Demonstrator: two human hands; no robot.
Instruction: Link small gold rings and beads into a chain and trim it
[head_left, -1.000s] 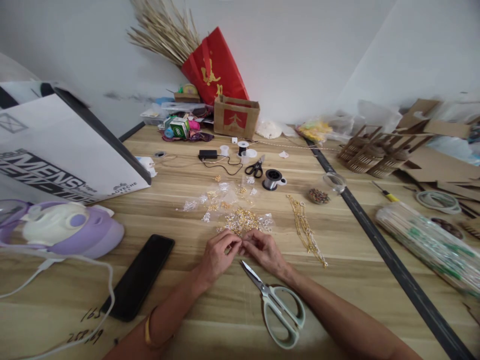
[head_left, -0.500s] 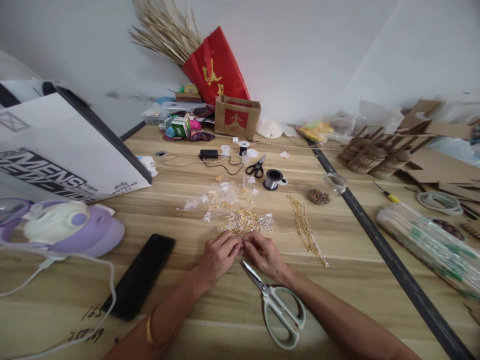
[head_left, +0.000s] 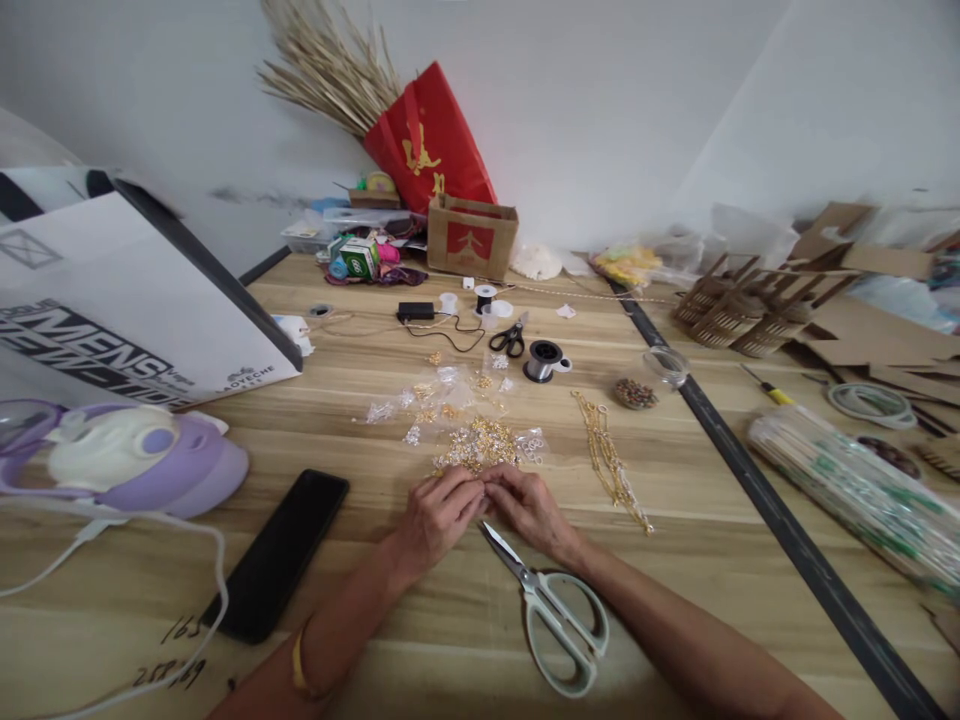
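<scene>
My left hand [head_left: 437, 517] and my right hand [head_left: 531, 508] rest on the wooden table [head_left: 390, 620], fingertips pinched together and meeting at the near edge of a pile of small gold and silver findings [head_left: 480, 445]. Whatever the fingers pinch is too small to make out. Pale green scissors [head_left: 551, 610] lie open just under my right wrist. A bundle of gold chains [head_left: 611, 460] lies to the right of my hands. A black phone [head_left: 281, 550] lies to the left.
A lilac and white device [head_left: 131, 455] with a white cable sits at the left, behind it a white shopping bag [head_left: 112, 300]. Black scissors [head_left: 510, 338], a wire spool [head_left: 541, 360], a red bag [head_left: 427, 140] and cardboard pieces [head_left: 750, 300] stand further back. A black strip [head_left: 787, 530] crosses the table.
My fingertips have shifted slightly against each other at the pile's edge. Nothing else has moved.
</scene>
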